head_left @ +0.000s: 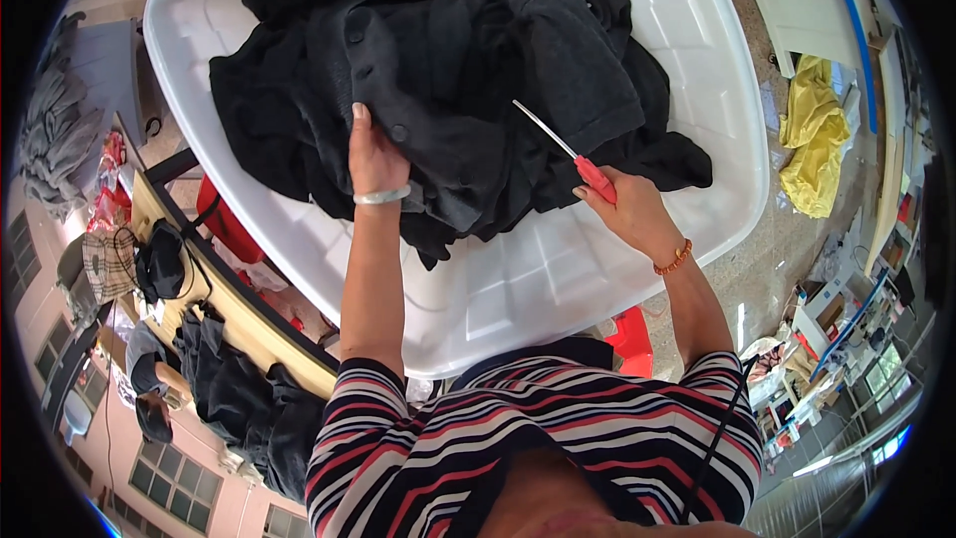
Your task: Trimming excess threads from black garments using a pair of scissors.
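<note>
Black clothing is heaped in a large white plastic tub in front of me. My left hand, with a pale bangle at the wrist, grips a black buttoned garment by its near left part. Its thumb lies on top, and the other fingers are hidden in the cloth. Dark buttons run along the garment's placket. In my right hand is a red-handled tool with a slim, straight metal shaft. The tool's tip points far left over the heap, and I cannot tell whether it touches cloth.
On the left stands a wooden-edged table, with dark clothes draped nearby. Another person is beyond it. A red stool is partly under the tub. Yellow cloth hangs at the right.
</note>
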Demonstrator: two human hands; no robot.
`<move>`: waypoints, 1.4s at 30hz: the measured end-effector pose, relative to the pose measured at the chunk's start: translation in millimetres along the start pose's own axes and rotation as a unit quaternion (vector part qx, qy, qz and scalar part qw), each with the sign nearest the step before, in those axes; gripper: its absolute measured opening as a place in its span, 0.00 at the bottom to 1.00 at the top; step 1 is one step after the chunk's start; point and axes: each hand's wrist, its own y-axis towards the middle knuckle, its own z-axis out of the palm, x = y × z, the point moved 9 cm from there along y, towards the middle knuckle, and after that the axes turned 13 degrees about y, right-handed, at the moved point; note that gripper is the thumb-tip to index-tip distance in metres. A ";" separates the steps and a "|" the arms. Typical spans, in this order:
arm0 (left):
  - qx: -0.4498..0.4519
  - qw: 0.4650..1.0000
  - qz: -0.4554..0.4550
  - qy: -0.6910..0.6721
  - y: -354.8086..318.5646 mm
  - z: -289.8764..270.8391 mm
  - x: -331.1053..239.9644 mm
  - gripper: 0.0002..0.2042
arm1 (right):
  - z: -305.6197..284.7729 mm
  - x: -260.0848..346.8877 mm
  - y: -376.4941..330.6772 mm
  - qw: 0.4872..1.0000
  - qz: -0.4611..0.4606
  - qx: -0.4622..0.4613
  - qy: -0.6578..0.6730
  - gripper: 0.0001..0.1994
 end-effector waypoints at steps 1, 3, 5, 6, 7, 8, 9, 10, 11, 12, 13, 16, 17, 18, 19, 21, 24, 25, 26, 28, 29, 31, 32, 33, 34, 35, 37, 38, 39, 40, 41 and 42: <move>0.004 1.000 -0.022 -0.020 -1.3 -8.6 9.6 0.19 | 3.2 5.6 -0.7 1.000 -0.003 0.007 0.003 0.18; -0.022 0.995 -0.067 0.075 -2.4 -54.9 62.2 0.12 | 13.5 17.9 -0.7 1.000 -0.014 0.022 0.006 0.19; -0.015 0.942 -0.138 0.307 -12.0 -66.6 114.9 0.21 | 17.0 24.9 -3.1 0.998 -0.047 0.020 -0.022 0.20; -0.007 0.957 -0.064 0.282 -12.9 -41.2 126.3 0.24 | 13.2 18.9 -5.6 0.999 -0.037 0.014 -0.029 0.20; -0.004 0.958 -0.066 0.278 -14.5 -34.4 136.2 0.24 | 11.8 17.5 -7.4 0.999 -0.033 0.013 -0.030 0.20; -0.043 0.915 -0.038 0.399 -15.1 -34.8 135.9 0.25 | 9.7 15.5 -9.8 0.999 -0.030 0.011 -0.030 0.20; -0.081 0.855 -0.009 0.513 -15.8 -34.1 132.5 0.26 | 7.6 12.2 -12.3 0.999 -0.026 0.009 -0.034 0.20; -0.096 0.801 0.011 0.591 -16.0 -34.0 134.5 0.27 | 6.1 9.4 -14.5 0.999 -0.024 0.003 -0.036 0.20; -0.095 0.803 0.010 0.588 -17.7 -34.9 142.2 0.27 | 4.5 6.7 -16.9 0.999 -0.021 -0.003 -0.036 0.20; -0.090 0.748 -0.008 0.657 -19.2 -35.9 151.7 0.26 | 3.6 4.5 -19.9 0.999 -0.020 -0.003 -0.039 0.20; -0.084 0.687 -0.026 0.721 -18.5 -34.9 160.1 0.26 | 5.1 -3.3 -22.1 0.997 0.004 0.016 -0.069 0.20; -0.059 0.807 -0.011 0.587 -20.0 -61.8 176.3 0.17 | 22.1 -15.1 -31.3 0.989 0.023 0.072 -0.129 0.20; -0.027 0.887 0.012 0.460 -20.1 -54.6 178.2 0.14 | 29.2 -23.5 -36.7 0.981 0.028 0.102 -0.160 0.21; -0.059 0.943 -0.052 0.323 -24.2 -62.1 190.7 0.08 | 34.6 -30.5 -42.2 0.976 0.034 0.130 -0.170 0.21; -0.059 0.943 -0.051 0.324 -25.2 -65.5 191.1 0.08 | 37.5 -32.8 -45.8 0.976 0.033 0.129 -0.170 0.21; -0.062 0.924 -0.057 0.374 -26.5 -77.0 188.1 0.06 | 51.6 -33.5 -53.1 0.967 0.020 0.174 -0.184 0.21; -0.049 0.920 -0.055 0.385 -40.4 -100.2 193.2 0.05 | 55.2 -8.8 -30.4 0.972 0.021 0.153 -0.178 0.20; -0.040 0.922 -0.057 0.381 -45.9 -102.4 196.8 0.05 | 50.7 -2.6 -16.2 0.976 0.031 0.123 -0.176 0.19; -0.039 0.925 -0.057 0.372 -51.6 -99.4 201.8 0.05 | 45.1 2.4 0.0 0.981 0.007 0.090 -0.169 0.19; -0.023 0.922 -0.051 0.384 -66.8 -97.9 208.7 0.05 | 37.6 15.1 36.0 0.986 -0.022 0.046 -0.157 0.20; -0.008 0.918 -0.047 0.394 -74.3 -90.1 210.7 0.05 | 32.9 20.1 51.1 0.987 -0.022 0.032 -0.153 0.20; -0.021 0.939 -0.071 0.337 -90.1 -89.0 217.8 0.07 | 30.8 29.7 74.3 0.986 -0.016 0.034 -0.163 0.20; -0.022 0.939 -0.075 0.334 -94.6 -92.1 218.4 0.07 | 32.0 33.7 79.1 0.984 -0.014 0.040 -0.172 0.20; -0.021 0.940 -0.079 0.331 -98.5 -94.1 219.8 0.08 | 31.4 35.2 78.0 0.984 -0.015 0.038 -0.172 0.20; -0.021 0.942 -0.069 0.328 -102.5 -94.6 217.8 0.07 | 35.1 36.2 76.6 0.982 -0.021 0.052 -0.178 0.20; -0.024 0.942 -0.067 0.327 -105.3 -97.6 215.0 0.07 | 38.4 37.7 73.9 0.980 -0.027 0.064 -0.184 0.20; 0.009 0.917 -0.049 0.395 -108.9 -94.9 211.1 0.07 | 43.1 34.7 62.0 0.978 -0.012 0.081 -0.191 0.20; 0.004 0.913 -0.029 0.408 -110.4 -93.1 209.1 0.07 | 45.1 30.2 58.2 0.979 -0.007 0.082 -0.189 0.19; 0.000 0.914 -0.025 0.406 -111.2 -92.4 209.0 0.07 | 46.3 28.8 58.0 0.979 -0.003 0.082 -0.186 0.19; -0.001 0.883 -0.026 0.469 -111.8 -93.6 210.9 0.07 | 47.6 31.0 59.9 0.979 0.001 0.085 -0.188 0.19; -0.003 0.847 -0.027 0.531 -112.8 -95.1 212.2 0.07 | 49.6 36.3 64.7 0.978 -0.004 0.085 -0.190 0.19; -0.019 0.836 -0.035 0.548 -115.7 -97.2 215.0 0.09 | 51.4 45.1 72.4 0.979 -0.019 0.078 -0.189 0.19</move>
